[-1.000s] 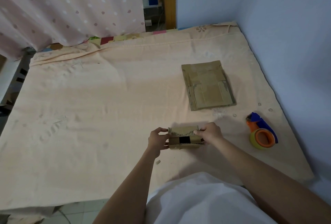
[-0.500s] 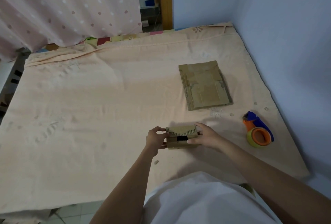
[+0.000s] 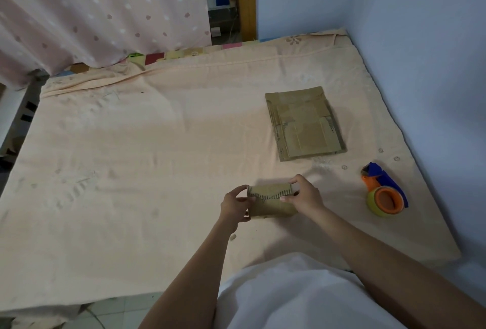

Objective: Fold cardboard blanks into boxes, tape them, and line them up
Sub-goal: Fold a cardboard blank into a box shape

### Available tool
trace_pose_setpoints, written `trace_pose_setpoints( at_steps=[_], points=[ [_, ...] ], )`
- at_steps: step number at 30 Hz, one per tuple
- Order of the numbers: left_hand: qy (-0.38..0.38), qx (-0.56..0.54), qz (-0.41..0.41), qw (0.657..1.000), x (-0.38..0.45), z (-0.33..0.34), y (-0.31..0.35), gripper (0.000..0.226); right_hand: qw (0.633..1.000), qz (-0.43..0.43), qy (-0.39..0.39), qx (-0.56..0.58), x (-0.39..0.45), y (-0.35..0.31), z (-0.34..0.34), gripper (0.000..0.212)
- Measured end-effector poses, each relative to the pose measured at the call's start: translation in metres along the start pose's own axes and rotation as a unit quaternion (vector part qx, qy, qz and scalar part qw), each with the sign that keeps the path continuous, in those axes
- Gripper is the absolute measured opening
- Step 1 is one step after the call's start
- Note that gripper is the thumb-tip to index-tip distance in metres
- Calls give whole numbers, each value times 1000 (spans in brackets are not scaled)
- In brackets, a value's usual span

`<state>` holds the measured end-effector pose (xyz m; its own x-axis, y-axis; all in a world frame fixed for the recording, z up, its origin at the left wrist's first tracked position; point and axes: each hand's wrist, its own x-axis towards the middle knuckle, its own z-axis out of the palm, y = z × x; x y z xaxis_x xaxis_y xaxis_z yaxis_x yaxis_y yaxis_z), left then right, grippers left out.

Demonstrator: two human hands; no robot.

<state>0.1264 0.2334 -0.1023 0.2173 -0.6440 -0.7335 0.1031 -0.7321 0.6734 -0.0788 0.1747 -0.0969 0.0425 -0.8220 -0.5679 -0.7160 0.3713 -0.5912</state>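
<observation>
A small brown cardboard box (image 3: 272, 203) with a dark zigzag print sits on the peach sheet near the front middle. My left hand (image 3: 234, 206) grips its left end, thumb and fingers curled round the edge. My right hand (image 3: 305, 194) holds the right end, fingers over the top and thumb on the front face. A stack of flat cardboard blanks (image 3: 305, 123) lies farther back to the right. An orange and blue tape dispenser (image 3: 384, 191) with a yellowish roll lies at the right.
The peach sheet covers a mattress (image 3: 131, 157) that ends at a blue wall (image 3: 434, 65) on the right. A pink dotted curtain (image 3: 92, 13) hangs at the back left. Floor tiles show below the front edge.
The box has been turned in my hands: the black patch on its front is gone and a plain brown face shows. My right thumb now lies on the front face.
</observation>
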Motion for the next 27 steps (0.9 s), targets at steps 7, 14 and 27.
trace_pose_setpoints(
  at_steps=[7,14,27],
  points=[
    [3,2,9,1000,-1,0,3,40,996,58,-40,57,2,6,0,73],
    [-14,0,27,1000,-5,17,10,43,995,63,-21,76,-13,8,-21,48],
    [-47,-1,32,998,-10,98,19,48,993,66,6,98,-19,51,-88,43]
  ],
)
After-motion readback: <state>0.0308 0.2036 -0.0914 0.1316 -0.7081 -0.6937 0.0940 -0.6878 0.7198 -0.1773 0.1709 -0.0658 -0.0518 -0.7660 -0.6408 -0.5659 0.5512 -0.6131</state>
